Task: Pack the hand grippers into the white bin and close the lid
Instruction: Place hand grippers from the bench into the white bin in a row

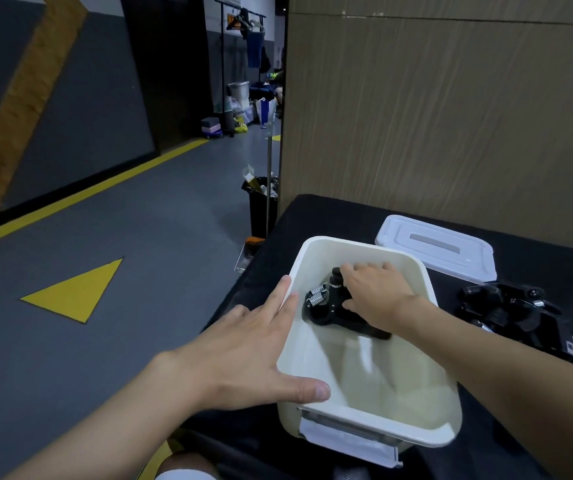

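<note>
Hand gripper point(328, 308) within curled right hand point(376, 292)

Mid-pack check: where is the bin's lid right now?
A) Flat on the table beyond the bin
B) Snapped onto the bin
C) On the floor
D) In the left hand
A: the lid lies flat on the black table beyond the open white bin; the left hand presses the bin's side, the right hand holds a hand gripper inside.

In front of me a black-draped worktop point(316, 213) meets a wood-grain wall panel point(451, 116) at its far edge. Off its left edge lies grey floor point(160, 216) with a yellow line point(87, 197) and a yellow triangle point(77, 292). A clothes rack point(241, 22) stands far down the corridor.
</note>
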Available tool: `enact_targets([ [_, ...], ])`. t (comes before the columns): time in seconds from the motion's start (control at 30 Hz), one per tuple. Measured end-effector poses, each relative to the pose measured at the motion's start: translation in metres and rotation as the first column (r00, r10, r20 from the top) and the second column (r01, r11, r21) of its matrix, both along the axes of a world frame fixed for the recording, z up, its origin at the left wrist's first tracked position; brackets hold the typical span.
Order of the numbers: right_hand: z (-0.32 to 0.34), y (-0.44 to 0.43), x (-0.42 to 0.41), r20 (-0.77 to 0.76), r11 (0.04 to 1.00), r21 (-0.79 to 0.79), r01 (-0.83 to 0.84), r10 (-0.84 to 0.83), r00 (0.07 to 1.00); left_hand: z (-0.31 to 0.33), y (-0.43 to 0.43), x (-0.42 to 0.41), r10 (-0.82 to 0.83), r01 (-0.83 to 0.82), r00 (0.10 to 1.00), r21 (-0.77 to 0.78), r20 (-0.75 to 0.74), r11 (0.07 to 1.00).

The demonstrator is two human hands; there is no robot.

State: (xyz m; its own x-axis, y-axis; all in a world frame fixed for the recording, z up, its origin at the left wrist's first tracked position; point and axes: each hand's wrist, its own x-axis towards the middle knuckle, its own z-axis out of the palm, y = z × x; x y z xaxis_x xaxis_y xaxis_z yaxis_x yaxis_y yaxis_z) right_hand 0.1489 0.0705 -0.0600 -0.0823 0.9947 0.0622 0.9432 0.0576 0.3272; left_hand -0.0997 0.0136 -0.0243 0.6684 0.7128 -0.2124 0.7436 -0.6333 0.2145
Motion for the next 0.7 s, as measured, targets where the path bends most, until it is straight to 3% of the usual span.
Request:
enact_targets([
  [0.23,0.0039,-0.0064,0.0085,0.159,0.996,-0.062,0.068,-0.057,0.986,0.0058,-0.0041,0.003,-0.008,0.008,1.0,-0.008,-0.007,1.0],
  [0.4,0.0032,-0.0077,0.0106,0.05,0.993,-0.091,0.08,-0.076,0.996,0.0073,-0.0043,0.0026,-0.007,0.007,1.0,-0.009,-0.016,1.0],
  [0.7,0.0007,-0.0106,0.0084,0.079,0.989,-0.104,0.106,-0.098,0.992,0.0067,-0.0043,0.0029,0.002,-0.002,1.0,-0.005,-0.018,1.0],
])
